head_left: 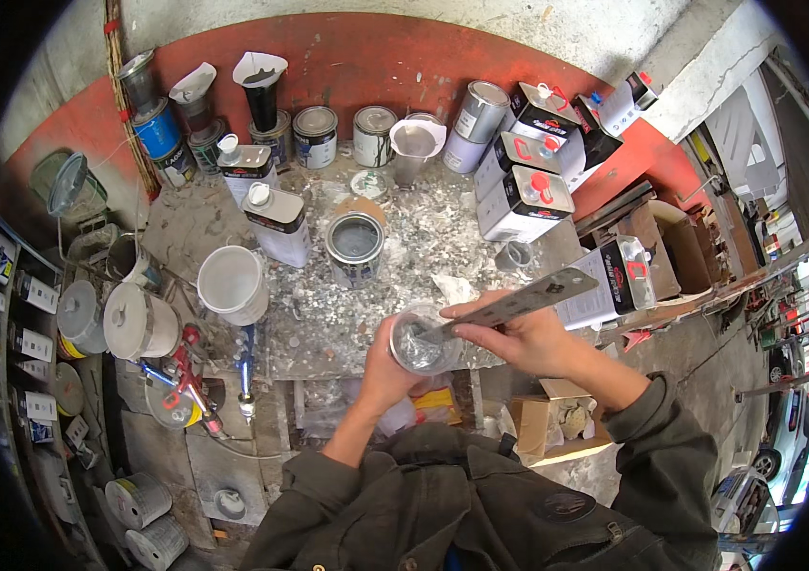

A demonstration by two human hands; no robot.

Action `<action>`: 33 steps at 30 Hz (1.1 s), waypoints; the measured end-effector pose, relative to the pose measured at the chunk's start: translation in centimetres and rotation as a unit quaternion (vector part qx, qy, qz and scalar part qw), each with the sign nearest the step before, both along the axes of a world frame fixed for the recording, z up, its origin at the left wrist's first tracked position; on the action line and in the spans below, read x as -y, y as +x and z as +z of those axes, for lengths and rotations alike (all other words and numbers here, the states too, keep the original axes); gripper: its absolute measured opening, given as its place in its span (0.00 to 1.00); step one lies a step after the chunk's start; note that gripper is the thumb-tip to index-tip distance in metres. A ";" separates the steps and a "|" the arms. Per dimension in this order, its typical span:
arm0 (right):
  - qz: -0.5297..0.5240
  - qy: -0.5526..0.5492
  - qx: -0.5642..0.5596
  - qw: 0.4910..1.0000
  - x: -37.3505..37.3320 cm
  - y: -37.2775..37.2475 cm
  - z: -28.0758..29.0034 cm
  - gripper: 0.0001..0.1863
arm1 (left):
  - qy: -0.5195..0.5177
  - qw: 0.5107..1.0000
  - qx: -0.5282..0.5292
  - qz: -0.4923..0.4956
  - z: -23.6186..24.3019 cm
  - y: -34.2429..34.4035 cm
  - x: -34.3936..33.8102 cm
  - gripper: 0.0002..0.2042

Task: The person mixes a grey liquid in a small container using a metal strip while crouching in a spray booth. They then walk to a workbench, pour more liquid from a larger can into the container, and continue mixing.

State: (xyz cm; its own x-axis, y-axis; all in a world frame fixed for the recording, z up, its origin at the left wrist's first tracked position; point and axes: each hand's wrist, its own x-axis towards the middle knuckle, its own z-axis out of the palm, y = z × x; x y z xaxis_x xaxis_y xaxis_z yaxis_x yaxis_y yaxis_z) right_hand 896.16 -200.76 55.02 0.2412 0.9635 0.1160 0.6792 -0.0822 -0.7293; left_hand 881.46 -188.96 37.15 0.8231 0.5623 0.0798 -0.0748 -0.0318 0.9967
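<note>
A clear plastic cup with silvery grey liquid inside is held in my left hand, fingers wrapped round its side. My right hand grips a flat metal mixing stick with holes along it. The stick slants down to the left, and its lower end is inside the cup. Both hands are at the front edge of a paint-spattered workbench. Beyond the cup stands an uncovered paint can with grey contents. A crumpled white tissue lies just past my right hand.
To the left are a white bucket and spray guns hanging at the bench edge. Rectangular metal cans stand at the right, with a small plastic cup nearby. Paint cans line the red wall. Below is a cardboard box.
</note>
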 end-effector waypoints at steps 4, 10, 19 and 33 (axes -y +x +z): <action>-0.028 -0.001 -0.094 0.995 0.9 -1.8 -0.7 0.17 | -0.044 0.998 -0.035 0.008 -1.0 0.1 0.5 0.44; -0.030 0.057 -0.014 0.998 1.0 -1.0 1.5 0.16 | -0.070 0.997 0.020 0.006 -2.7 0.5 1.8 0.44; 0.000 0.005 0.011 1.000 1.8 -0.9 -0.4 0.21 | 0.013 1.000 0.018 0.006 -2.7 0.5 1.7 0.40; -0.083 0.148 0.136 0.976 2.5 -0.1 -0.6 0.17 | -0.024 0.999 -0.028 0.039 0.4 -0.1 2.9 0.40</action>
